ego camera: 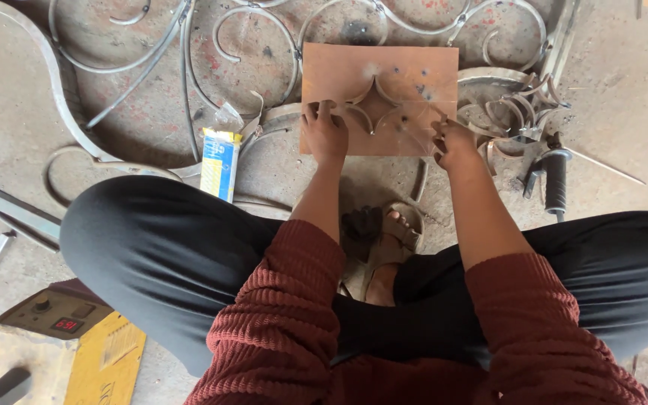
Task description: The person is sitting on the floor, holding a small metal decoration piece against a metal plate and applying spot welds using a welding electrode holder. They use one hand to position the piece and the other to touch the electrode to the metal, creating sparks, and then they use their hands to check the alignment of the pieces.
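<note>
The star of curved strips lay on the flat plate, at 12 o'clock from the knees – left hand pinched its left strip, right hand gripped a small piece; alignment likely needed steady pressure

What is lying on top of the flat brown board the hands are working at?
On the brown board lie curved metal strips forming a four-pointed star. The left hand covers its left tip; the right hand rests on the board's lower right corner, hiding whatever is beneath.
</note>
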